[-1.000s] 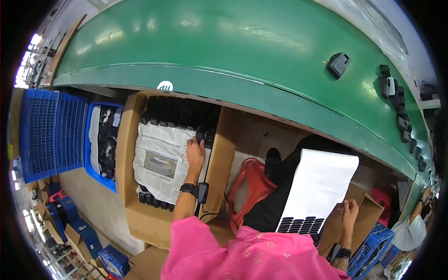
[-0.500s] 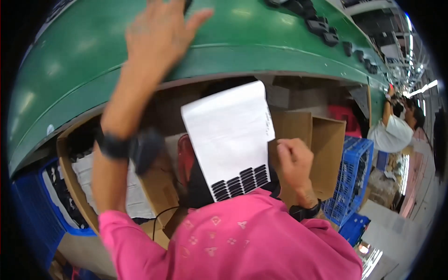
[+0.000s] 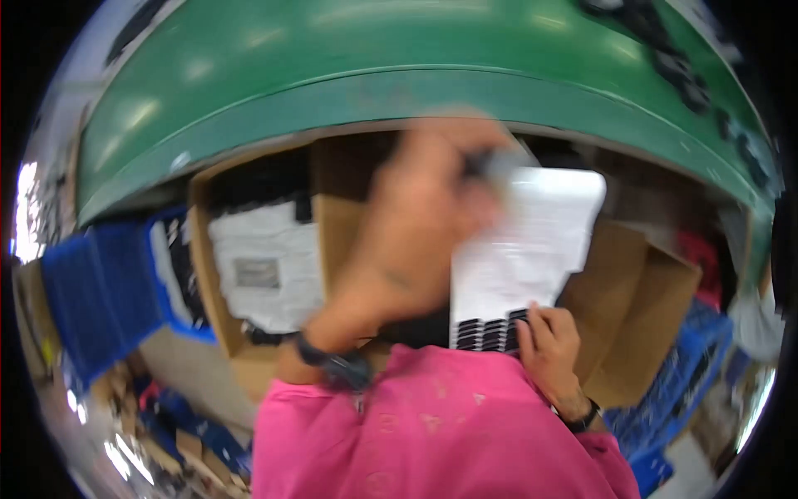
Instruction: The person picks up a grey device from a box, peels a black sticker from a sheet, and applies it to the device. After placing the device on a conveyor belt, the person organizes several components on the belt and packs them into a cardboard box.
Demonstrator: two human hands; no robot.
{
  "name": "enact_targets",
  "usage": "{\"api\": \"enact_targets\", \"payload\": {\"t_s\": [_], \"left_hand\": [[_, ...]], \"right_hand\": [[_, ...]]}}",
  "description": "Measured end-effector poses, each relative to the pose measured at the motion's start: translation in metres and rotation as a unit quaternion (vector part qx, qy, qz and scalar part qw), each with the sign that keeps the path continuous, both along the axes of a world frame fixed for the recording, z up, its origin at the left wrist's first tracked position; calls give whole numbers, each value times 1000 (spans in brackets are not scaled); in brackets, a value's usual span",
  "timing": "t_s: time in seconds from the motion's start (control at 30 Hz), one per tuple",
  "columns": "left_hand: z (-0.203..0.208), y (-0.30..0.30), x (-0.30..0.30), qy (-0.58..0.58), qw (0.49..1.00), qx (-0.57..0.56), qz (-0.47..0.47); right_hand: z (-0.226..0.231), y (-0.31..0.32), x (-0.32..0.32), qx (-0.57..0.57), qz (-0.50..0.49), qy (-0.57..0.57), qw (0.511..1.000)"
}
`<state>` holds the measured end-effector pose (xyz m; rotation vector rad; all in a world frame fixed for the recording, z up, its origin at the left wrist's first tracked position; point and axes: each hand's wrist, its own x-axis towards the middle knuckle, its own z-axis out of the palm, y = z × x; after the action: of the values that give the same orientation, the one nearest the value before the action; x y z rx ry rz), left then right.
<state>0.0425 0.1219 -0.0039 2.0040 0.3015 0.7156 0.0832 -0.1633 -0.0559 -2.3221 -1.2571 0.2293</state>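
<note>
A white sheet [image 3: 528, 241] with rows of small black strips, apparently stickers [image 3: 482, 334], lies over my lap. My left hand [image 3: 445, 179], smeared by motion, is over the sheet's left side and the table's edge. It is closed round a small dark and grey piece [image 3: 490, 165] whose kind I cannot make out. At the sheet's lower right, my right hand [image 3: 552, 343] has its fingers bent together against the black strips. Whether a strip is pinched in them is hidden.
The green table [image 3: 332, 87] curves across the far side, with several black parts [image 3: 665, 58] at its right. An open carton [image 3: 204, 249] holding white packing [image 3: 266, 279] stands at left, beside a blue crate [image 3: 104, 291]. Another carton [image 3: 619, 308] and blue basket [image 3: 673, 382] are at right.
My left hand has come back from the table toward me and to the right, now with a dark piece in it. My right hand has moved down onto the strips. The view has swung left.
</note>
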Motion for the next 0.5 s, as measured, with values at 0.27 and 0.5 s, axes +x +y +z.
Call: {"api": "enact_targets", "payload": {"t_s": [0.27, 0.5], "left_hand": [[-56, -117, -57, 64, 819, -557, -121], [-37, -100, -59, 69, 785, -610, -78]], "right_hand": [[5, 10, -1, 9, 56, 54, 997], [13, 14, 3, 22, -76, 303, 950]]}}
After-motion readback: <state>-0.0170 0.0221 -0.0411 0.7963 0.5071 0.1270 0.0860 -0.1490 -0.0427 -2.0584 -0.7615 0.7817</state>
